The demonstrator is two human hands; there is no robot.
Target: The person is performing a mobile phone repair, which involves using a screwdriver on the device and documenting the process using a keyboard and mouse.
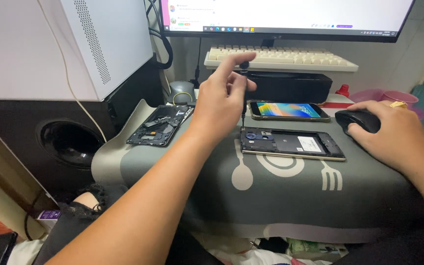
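Left hand (222, 100) fingers grasp a thin black screwdriver (243, 91) upright over the opened phone (290, 144).

left hand (222, 98) raised, fingers pinched, right hand (393, 135) resting palm down

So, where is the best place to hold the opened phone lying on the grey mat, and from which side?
Probably grip the opened phone by its two long edges near the middle, coming from above. It lies flat with its insides facing up, so the thin frame is the safe part. The left hand holds a screwdriver over its left end.
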